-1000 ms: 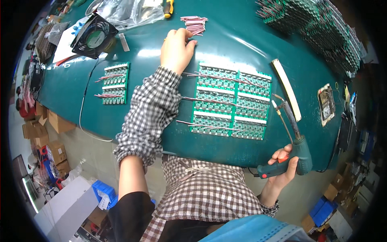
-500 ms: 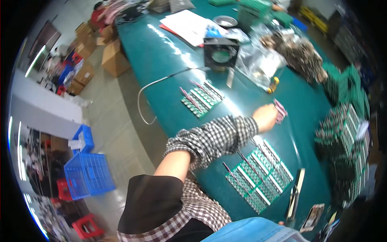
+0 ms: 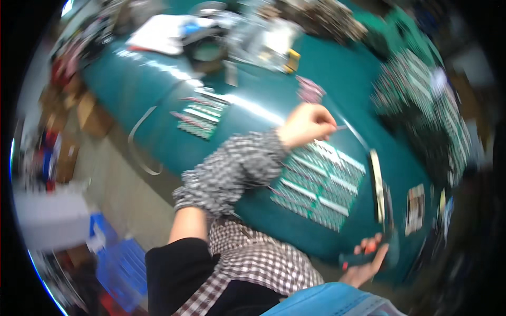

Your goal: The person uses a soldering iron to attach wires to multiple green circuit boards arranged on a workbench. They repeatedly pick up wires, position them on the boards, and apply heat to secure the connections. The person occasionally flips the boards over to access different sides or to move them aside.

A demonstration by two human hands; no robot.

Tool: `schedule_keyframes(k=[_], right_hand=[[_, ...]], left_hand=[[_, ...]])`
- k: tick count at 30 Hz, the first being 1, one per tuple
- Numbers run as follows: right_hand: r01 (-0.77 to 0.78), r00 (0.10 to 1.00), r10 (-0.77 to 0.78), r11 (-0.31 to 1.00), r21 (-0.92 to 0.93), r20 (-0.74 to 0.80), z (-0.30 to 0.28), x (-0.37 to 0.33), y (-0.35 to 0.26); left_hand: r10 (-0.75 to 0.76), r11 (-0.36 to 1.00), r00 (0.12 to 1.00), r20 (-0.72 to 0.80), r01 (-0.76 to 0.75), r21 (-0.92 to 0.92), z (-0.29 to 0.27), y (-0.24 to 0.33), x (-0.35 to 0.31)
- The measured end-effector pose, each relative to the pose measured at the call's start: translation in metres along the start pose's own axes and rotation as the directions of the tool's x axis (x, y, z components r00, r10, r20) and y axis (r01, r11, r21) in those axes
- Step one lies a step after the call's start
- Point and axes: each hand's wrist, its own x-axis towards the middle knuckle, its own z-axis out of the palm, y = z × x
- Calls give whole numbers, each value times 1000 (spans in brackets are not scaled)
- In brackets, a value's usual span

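Observation:
My left hand (image 3: 307, 126), in a checked sleeve, reaches over the far edge of a panel of green circuit boards (image 3: 320, 184). Its thumb and fingers pinch a thin wire (image 3: 341, 127) that sticks out to the right. Just beyond it lies a bundle of pink and dark wires (image 3: 310, 90). At the lower right, my right hand (image 3: 365, 267) is closed around a dark tool (image 3: 356, 260) with red spots on it; blur hides its exact kind. A cream-coloured strip (image 3: 377, 184) lies on the table to the right of the boards.
A smaller board panel with wires (image 3: 203, 115) lies to the left on the green table (image 3: 247, 203). Stacked boards (image 3: 416, 100) stand at the right, near a phone-like rectangle (image 3: 415, 209). Plastic bags (image 3: 258, 45), a yellow-handled tool (image 3: 291, 61) and a black frame (image 3: 207, 51) lie farther back.
My left hand has drawn back from the wire bundle toward the boards with a thin wire. My right hand has come into view, holding the dark tool. The view has swung to the right.

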Motion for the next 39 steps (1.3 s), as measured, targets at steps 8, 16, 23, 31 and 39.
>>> schedule_keyframes(k=[8,16,23,31,39], right_hand=[[253,951,-235,965,-71,199,14,2,-6],[257,964,-228,925,-279,134,26,-13,13],[254,964,-266,936,-245,-16,20,-19,21],[259,966,-257,960,-106,31,-31,-29,20],[253,967,-238,930,-266,89,-62,-44,11]], left_hand=[[-229,846,860,457,408,-344,98,21,-92],[-289,894,848,445,405,-192,132,-6,-131],[-203,938,929,308,275,-210,157,-20,-136],[-248,965,934,256,262,-20,141,-15,-128],[-44,813,982,182,-71,578,108,-15,-122]])
